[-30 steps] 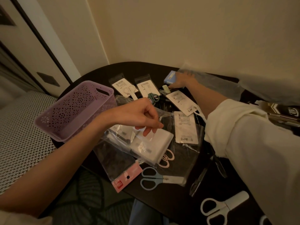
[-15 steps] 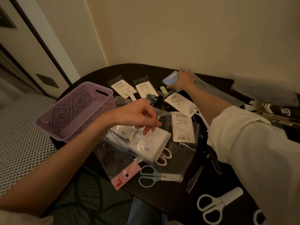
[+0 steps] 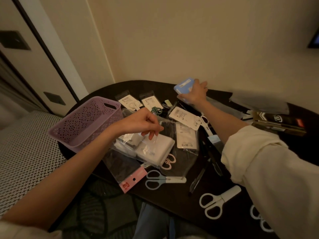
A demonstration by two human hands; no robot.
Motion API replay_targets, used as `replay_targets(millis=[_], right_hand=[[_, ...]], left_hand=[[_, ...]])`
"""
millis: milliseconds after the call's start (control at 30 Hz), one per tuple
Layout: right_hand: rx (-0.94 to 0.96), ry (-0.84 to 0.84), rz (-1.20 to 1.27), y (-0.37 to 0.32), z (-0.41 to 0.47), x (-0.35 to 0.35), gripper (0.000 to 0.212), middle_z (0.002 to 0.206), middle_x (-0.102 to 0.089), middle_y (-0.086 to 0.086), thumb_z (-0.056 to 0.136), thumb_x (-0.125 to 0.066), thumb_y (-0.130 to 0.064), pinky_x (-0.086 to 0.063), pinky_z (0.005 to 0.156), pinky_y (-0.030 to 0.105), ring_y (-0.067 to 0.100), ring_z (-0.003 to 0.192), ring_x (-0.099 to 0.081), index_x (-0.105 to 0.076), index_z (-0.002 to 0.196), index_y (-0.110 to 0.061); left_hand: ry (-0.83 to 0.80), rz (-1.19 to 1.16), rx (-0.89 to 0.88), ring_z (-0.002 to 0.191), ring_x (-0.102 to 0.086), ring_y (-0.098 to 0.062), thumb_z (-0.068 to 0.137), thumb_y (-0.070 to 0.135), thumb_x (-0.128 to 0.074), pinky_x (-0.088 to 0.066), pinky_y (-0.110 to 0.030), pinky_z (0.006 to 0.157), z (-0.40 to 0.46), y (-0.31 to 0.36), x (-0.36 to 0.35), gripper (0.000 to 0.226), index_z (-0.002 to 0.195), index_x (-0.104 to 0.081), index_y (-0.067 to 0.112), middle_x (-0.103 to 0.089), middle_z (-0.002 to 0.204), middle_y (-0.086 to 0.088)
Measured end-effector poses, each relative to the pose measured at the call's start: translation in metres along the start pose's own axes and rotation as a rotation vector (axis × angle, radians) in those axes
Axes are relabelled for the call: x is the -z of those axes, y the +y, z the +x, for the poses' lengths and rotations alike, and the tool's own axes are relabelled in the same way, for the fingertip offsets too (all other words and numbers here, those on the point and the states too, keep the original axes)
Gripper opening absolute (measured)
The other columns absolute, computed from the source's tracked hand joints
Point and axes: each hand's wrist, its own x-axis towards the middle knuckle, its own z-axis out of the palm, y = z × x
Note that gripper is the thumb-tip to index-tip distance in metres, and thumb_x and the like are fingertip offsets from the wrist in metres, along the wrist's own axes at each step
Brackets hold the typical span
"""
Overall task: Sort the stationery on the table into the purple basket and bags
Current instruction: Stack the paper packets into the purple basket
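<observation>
Dark bench (image 3: 172, 200), rounded edge, matte surface, set against a plain pale wall.

Right arm stretched far across the bench in a rolled cream sleeve (image 3: 269, 163), forearm bare. Right hand (image 3: 194, 94) at the far edge by the wall, fingers wrapped round a light blue box (image 3: 184, 85), raised off the surface and tilted.

Left arm bare, reaching in from lower left. Left hand (image 3: 140, 124) hung palm down above the centre pile, fingertips curled and pinching the top edge of a clear plastic bag (image 3: 138, 147). The bag was glossy and crinkled, holding a flat white pack.

Purple basket (image 3: 86, 123) on the bench's left edge: rectangular plastic, walls pierced in a flower pattern, slot handle at the far end. Contents not visible from this angle.

Small sealed packets with white printed labels (image 3: 186, 138) lay flat between the two arms. An empty sleeve with a pink header card (image 3: 133, 179) overhung the near edge.

Blue-handled scissors (image 3: 160, 181) lay near the front, capped blade pointing right. White scissors (image 3: 218, 201) lay further right, also capped. Pink scissor loops (image 3: 168, 163) poked from under the bag.
</observation>
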Motion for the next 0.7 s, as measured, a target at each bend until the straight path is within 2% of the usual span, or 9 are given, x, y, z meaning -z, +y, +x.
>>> replay_targets(millis=[100,233,300,367,433,500,600,700], right_hand=[[0.026,0.082,0.157,-0.001,-0.011,0.015,0.089,0.137,-0.028,0.017,0.071,-0.080,-0.041,-0.035,0.103,0.041,0.037,0.127,-0.032,-0.030,0.140,-0.012],[-0.058,0.074,0.560,-0.013,-0.032,0.037,0.088,0.140,-0.033,0.011,0.073,-0.079,-0.042,-0.041,0.105,0.036,0.025,0.125,-0.042,-0.033,0.143,-0.014],[-0.138,-0.040,0.811,-0.014,-0.050,0.046,0.086,0.140,-0.039,0.009,0.076,-0.077,-0.042,-0.047,0.100,0.040,0.026,0.125,-0.045,-0.033,0.144,-0.014],[-0.211,-0.244,1.071,-0.012,-0.074,0.054,0.076,0.135,-0.045,0.010,0.079,-0.073,-0.041,-0.050,0.095,0.044,0.030,0.123,-0.048,-0.038,0.142,-0.016],[-0.261,-0.437,1.291,-0.010,-0.098,0.064,0.065,0.133,-0.047,0.017,0.084,-0.065,-0.042,-0.048,0.097,0.048,0.036,0.122,-0.049,-0.042,0.139,-0.017],[-0.295,-0.572,1.488,-0.008,-0.121,0.073,0.066,0.136,-0.047,0.020,0.083,-0.058,-0.044,-0.045,0.098,0.049,0.039,0.122,-0.048,-0.042,0.140,-0.015],[-0.276,-0.636,1.633,-0.007,-0.150,0.084,0.070,0.135,-0.050,0.024,0.078,-0.060,-0.043,-0.041,0.102,0.053,0.044,0.119,-0.053,-0.043,0.138,-0.011],[-0.233,-0.615,1.688,-0.007,-0.173,0.094,0.058,0.130,-0.054,0.029,0.087,-0.058,-0.029,-0.046,0.100,0.050,0.044,0.114,-0.059,-0.039,0.137,-0.005]], left_hand=[[0.055,0.021,0.022,0.041,-0.048,-0.010,0.091,0.013,-0.065,-0.041,-0.015,0.047,-0.004,0.002,-0.004,0.025,0.073,-0.071,-0.003,-0.066,0.056,-0.005],[0.163,0.055,0.036,0.042,-0.048,-0.009,0.090,0.015,-0.066,-0.040,-0.016,0.047,-0.007,0.005,-0.014,0.025,0.071,-0.071,0.000,-0.067,0.057,-0.008],[0.216,0.091,0.042,0.042,-0.049,-0.006,0.090,0.016,-0.066,-0.040,-0.015,0.046,-0.007,0.006,-0.020,0.025,0.068,-0.071,0.005,-0.067,0.058,-0.010],[0.262,0.142,0.050,0.044,-0.051,-0.008,0.090,0.017,-0.066,-0.039,-0.013,0.045,-0.007,0.006,-0.025,0.026,0.066,-0.071,0.008,-0.067,0.059,-0.009],[0.304,0.186,0.054,0.046,-0.052,-0.011,0.090,0.020,-0.066,-0.038,-0.012,0.046,-0.008,0.004,-0.029,0.027,0.067,-0.071,0.006,-0.068,0.058,-0.008],[0.345,0.228,0.051,0.044,-0.052,-0.006,0.090,0.022,-0.066,-0.036,-0.009,0.045,-0.010,0.002,-0.032,0.028,0.067,-0.072,0.007,-0.068,0.057,-0.005],[0.380,0.258,0.036,0.045,-0.055,-0.001,0.091,0.024,-0.066,-0.038,-0.008,0.049,-0.015,0.001,-0.036,0.027,0.070,-0.071,0.008,-0.067,0.058,0.000],[0.376,0.215,0.010,0.048,-0.057,-0.006,0.093,0.022,-0.064,-0.044,-0.015,0.049,-0.018,0.000,-0.039,0.025,0.073,-0.069,0.007,-0.066,0.060,-0.001]])
